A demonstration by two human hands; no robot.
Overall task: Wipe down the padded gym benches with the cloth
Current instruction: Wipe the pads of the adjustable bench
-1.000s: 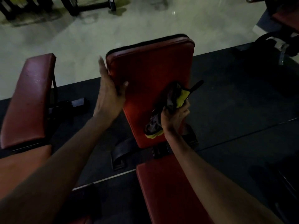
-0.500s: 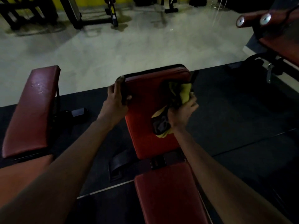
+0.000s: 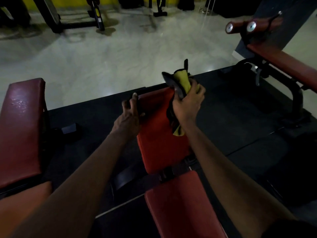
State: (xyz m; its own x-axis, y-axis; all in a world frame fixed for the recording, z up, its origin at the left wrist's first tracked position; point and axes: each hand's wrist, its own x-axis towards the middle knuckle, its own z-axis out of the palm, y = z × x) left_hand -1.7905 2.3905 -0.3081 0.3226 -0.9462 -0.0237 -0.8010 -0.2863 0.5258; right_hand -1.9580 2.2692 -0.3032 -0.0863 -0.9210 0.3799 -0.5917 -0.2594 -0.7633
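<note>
A red padded bench stands in front of me, its raised back pad [image 3: 157, 134] ahead and its seat pad [image 3: 180, 206] below it. My left hand [image 3: 127, 117] grips the top left corner of the back pad, fingers curled over its edge. My right hand [image 3: 187, 103] holds a bunched yellow and black cloth [image 3: 180, 81] at the pad's top right corner. One end of the cloth sticks up above the hand, the other hangs down against the pad.
A darker red bench [image 3: 22, 127] stands at the left, another red bench [image 3: 281, 62] with two roller pads [image 3: 240, 26] at the right. Black rubber matting [image 3: 240, 117] lies under the benches. Pale floor [image 3: 120, 57] and dark machine frames [image 3: 77, 16] lie beyond.
My right hand has slid the cloth up the back pad from its middle to the top right corner. My left hand went from resting flat on the pad's side to gripping its top corner.
</note>
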